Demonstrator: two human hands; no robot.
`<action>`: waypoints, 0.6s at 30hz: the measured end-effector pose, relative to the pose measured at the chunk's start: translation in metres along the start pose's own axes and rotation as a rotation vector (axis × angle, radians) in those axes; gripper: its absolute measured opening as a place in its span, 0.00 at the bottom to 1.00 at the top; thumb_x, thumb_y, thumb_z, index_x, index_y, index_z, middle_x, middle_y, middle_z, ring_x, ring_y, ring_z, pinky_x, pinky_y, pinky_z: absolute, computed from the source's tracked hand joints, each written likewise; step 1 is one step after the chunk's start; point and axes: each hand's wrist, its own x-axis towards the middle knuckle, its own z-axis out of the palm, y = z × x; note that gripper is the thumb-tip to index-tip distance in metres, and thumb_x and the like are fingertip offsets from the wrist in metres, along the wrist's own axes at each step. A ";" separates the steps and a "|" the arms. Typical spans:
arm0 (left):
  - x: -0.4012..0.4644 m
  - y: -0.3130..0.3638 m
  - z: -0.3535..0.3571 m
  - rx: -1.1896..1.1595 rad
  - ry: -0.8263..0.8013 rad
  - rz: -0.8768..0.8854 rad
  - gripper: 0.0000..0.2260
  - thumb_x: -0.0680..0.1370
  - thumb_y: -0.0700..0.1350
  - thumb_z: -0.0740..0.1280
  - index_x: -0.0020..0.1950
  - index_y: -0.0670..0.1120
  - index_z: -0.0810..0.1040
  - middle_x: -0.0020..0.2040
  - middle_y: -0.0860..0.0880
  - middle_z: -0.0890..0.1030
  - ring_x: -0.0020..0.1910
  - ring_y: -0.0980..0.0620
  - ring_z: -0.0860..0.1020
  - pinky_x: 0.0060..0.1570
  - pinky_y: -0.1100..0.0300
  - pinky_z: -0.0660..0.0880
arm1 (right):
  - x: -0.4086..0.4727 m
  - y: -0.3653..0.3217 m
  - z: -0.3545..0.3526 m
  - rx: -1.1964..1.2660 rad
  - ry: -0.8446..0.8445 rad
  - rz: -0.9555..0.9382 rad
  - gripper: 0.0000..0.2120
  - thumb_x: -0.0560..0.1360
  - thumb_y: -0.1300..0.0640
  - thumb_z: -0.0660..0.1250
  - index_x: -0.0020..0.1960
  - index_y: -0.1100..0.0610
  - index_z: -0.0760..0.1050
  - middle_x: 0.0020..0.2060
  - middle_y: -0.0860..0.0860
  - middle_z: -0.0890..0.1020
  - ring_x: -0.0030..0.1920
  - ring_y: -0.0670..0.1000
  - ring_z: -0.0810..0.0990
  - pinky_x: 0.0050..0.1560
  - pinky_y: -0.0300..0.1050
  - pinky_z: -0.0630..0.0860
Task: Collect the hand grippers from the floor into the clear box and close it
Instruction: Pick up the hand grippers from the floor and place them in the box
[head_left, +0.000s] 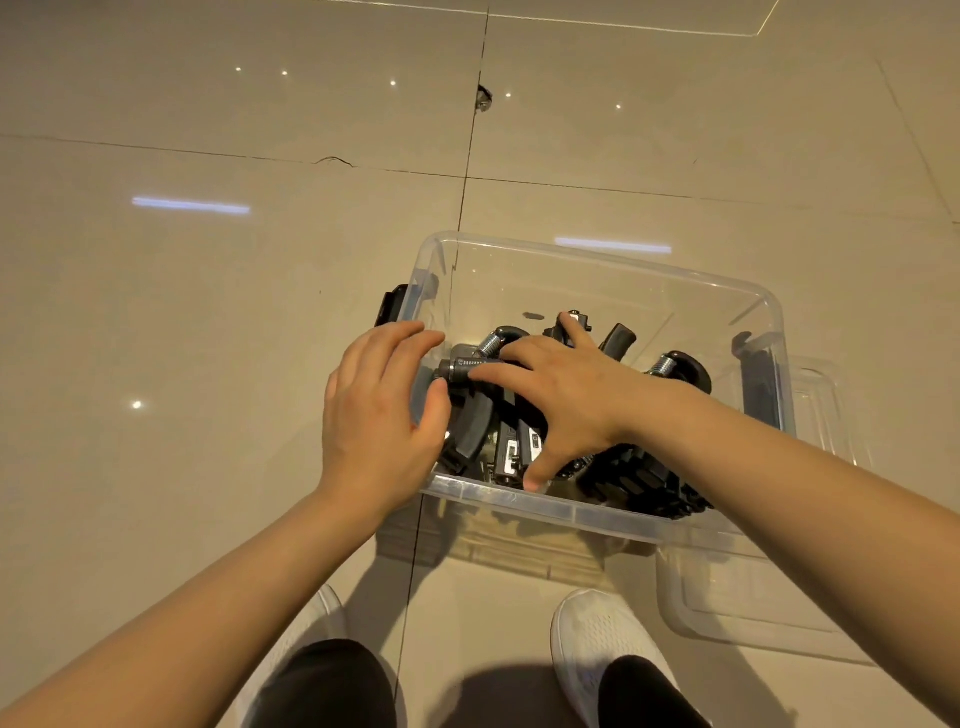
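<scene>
Hand grippers (498, 415) lie heaped in the clear box (597, 514) at centre frame. The right hand (566, 400) presses them with fingers spread; the left hand (374, 410), fingers straight, steadies the box's left wall. Flatten the pile below the rim before fetching the lid (753, 603), lower right.

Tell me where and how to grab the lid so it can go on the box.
Take the clear lid by its near long edge, from the right of the box. It lies flat on the floor, partly tucked under the box's right side, so its far part is covered. Probably slide it free first, then hold both short ends.
</scene>
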 end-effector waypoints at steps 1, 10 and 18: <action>0.000 -0.001 0.000 -0.004 0.000 -0.002 0.17 0.75 0.49 0.59 0.62 0.47 0.75 0.62 0.50 0.74 0.64 0.49 0.70 0.61 0.51 0.68 | -0.002 0.000 0.001 -0.013 0.002 -0.008 0.54 0.60 0.30 0.70 0.76 0.43 0.44 0.75 0.52 0.55 0.75 0.52 0.49 0.70 0.67 0.34; 0.000 -0.002 0.002 0.080 -0.076 0.093 0.15 0.75 0.51 0.58 0.53 0.48 0.80 0.56 0.51 0.78 0.67 0.47 0.67 0.61 0.47 0.68 | 0.002 0.000 0.005 -0.047 -0.016 -0.051 0.46 0.67 0.25 0.55 0.76 0.42 0.39 0.77 0.53 0.47 0.77 0.52 0.44 0.70 0.65 0.31; 0.007 0.001 -0.003 0.346 -0.401 0.190 0.25 0.74 0.66 0.48 0.62 0.61 0.76 0.70 0.56 0.70 0.76 0.49 0.50 0.68 0.39 0.56 | -0.062 0.062 0.020 0.103 0.108 0.251 0.53 0.61 0.22 0.58 0.75 0.40 0.35 0.77 0.52 0.41 0.76 0.53 0.43 0.74 0.59 0.38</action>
